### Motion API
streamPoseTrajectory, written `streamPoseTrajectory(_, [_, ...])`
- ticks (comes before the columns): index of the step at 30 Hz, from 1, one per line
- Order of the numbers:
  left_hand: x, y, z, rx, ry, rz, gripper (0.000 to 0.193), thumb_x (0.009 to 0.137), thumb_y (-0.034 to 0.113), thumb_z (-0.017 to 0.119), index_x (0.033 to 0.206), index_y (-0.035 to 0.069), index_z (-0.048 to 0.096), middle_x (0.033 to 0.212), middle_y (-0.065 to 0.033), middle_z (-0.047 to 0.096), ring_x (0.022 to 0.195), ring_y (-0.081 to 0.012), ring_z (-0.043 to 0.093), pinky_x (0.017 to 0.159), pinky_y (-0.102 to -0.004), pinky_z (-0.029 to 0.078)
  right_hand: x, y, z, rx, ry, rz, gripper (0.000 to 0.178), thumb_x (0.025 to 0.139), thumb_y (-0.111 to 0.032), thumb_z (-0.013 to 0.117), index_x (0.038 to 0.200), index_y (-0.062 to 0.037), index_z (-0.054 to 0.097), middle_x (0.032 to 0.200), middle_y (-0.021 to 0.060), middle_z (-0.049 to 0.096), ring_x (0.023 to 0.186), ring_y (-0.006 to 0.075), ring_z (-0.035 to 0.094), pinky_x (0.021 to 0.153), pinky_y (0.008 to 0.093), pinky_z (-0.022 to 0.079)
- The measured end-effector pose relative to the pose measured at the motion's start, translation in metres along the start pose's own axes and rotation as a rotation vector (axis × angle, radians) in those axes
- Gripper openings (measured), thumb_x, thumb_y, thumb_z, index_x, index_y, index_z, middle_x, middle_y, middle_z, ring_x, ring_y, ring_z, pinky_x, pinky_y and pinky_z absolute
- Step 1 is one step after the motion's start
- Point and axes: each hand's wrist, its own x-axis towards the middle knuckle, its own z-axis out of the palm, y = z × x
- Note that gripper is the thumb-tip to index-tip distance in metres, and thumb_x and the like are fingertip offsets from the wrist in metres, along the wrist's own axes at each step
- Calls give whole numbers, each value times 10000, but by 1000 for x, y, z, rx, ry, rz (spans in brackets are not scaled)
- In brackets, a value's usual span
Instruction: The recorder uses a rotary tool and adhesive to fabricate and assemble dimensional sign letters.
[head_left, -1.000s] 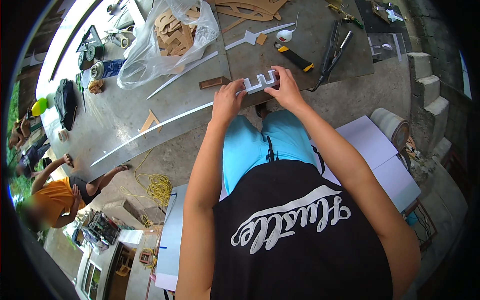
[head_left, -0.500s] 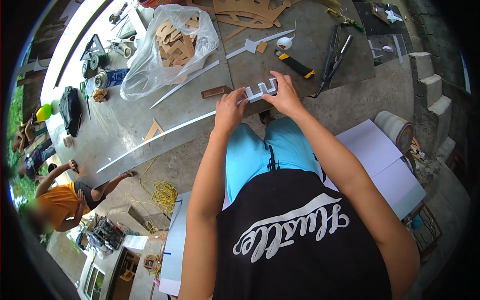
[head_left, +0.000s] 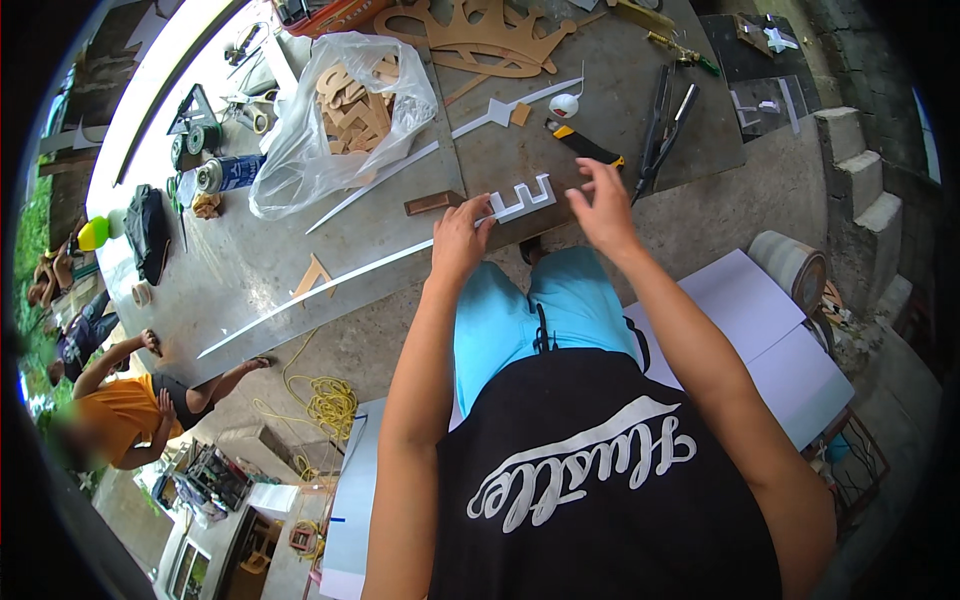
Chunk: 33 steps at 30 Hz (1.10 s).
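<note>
A long white strip [head_left: 330, 287] runs along the near edge of the metal table, its right end joined to an angular white shape like a letter E [head_left: 522, 206]. My left hand [head_left: 461, 238] pinches the strip and shape where they meet, thumb and fingertips closed on them. Off to the right, my right hand [head_left: 604, 212] is apart from the shape, empty, with its fingers spread. Just beyond my left hand lies a small brown block [head_left: 430, 203]. A black and yellow utility knife [head_left: 585, 143] rests past my right hand, beside a black hair straightener [head_left: 664, 130].
A clear plastic bag [head_left: 290, 180] of tan cut-out letters stands beyond my left hand, near a blue spray can [head_left: 232, 172]. A crown-shaped cut-out [head_left: 490, 40] lies at the far edge. Yellow cord [head_left: 330, 400] coils on the floor. A person in an orange shirt [head_left: 125, 410] is at the left.
My right hand has let go of the E-shaped piece and moved right, its fingers opening. My left hand keeps its hold at nearly the same place.
</note>
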Motion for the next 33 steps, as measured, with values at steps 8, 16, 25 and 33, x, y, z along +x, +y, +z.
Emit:
streamPoseTrajectory(8, [3,0,0,36,-16,6,435,953,219,723,1377,150,650,1173,-8,742,1098,-290,656,935,-459,469,34,71,-102,-228,256,24,456,878,-1,721,1320,-64,628,1181,128,637,911,248,673,841,390,561])
streamPoseTrajectory(16, [4,3,0,88,-3,33,432,956,228,723,1373,150,647,1156,-7,744,1079,-282,665,910,-462,473,-6,52,-64,-243,55,-161,477,856,14,732,1313,-49,608,1210,164,614,1094,370,645,962,439,530])
streamPoseTrajectory(25, [1,2,-2,80,20,56,424,963,215,708,1374,140,636,1153,-14,744,1072,-288,666,895,-458,473,-14,-9,29,-189,-148,-232,682,811,-45,822,1431,-85,541,1305,164,553,1234,394,578,1054,456,496])
streamPoseTrajectory(33, [-3,5,0,42,13,32,418,991,223,678,1397,137,628,1157,-44,733,1063,-298,661,944,-448,480,-5,-1,47,-278,-166,-227,698,824,-97,845,1454,-97,544,1275,171,545,1173,386,606,995,453,523])
